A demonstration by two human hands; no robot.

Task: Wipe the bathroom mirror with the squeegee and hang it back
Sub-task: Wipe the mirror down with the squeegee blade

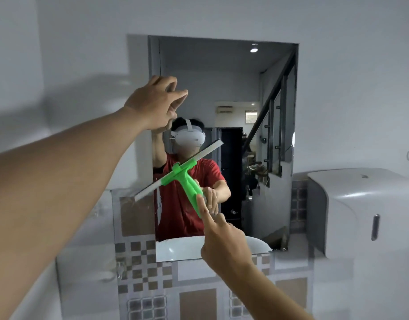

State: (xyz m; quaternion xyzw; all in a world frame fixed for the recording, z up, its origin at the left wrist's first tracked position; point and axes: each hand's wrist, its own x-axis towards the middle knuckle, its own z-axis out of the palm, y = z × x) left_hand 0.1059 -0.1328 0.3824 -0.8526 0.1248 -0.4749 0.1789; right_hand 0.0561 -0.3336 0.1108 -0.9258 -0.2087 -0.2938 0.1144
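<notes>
- Squeegee (179, 172) is held before the lower half of the mirror (240, 88); blade contact with the glass cannot be told.
- Long axis of blade: tilted, low at left, high at right.
- Right hand (222, 239) grasps the green handle from below.
- Left hand (155, 102) is raised near the mirror's upper left, fingers loosely curled, holding nothing, well apart from the squeegee.
- Right hand is nearer.
</notes>
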